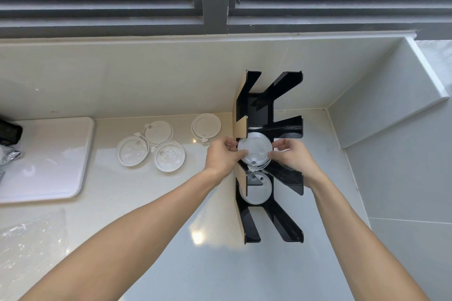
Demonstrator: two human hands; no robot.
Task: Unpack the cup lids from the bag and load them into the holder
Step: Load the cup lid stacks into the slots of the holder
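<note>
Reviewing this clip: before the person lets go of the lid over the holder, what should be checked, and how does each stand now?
1. Both hands on the lid: ok, left hand and right hand pinch opposite edges.
2. Lid over the middle slot of the black holder: ok.
3. Lid seated fully in the slot: cannot tell.
4. Near slot already loaded: ok, a lid stack sits there.
5. Far slot free: ok, looks empty.
6. Lids remaining: not ok, four loose lids lie on the counter.

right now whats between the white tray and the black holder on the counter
Head view: loose clear lids on the countertop between tray and holder.
</note>
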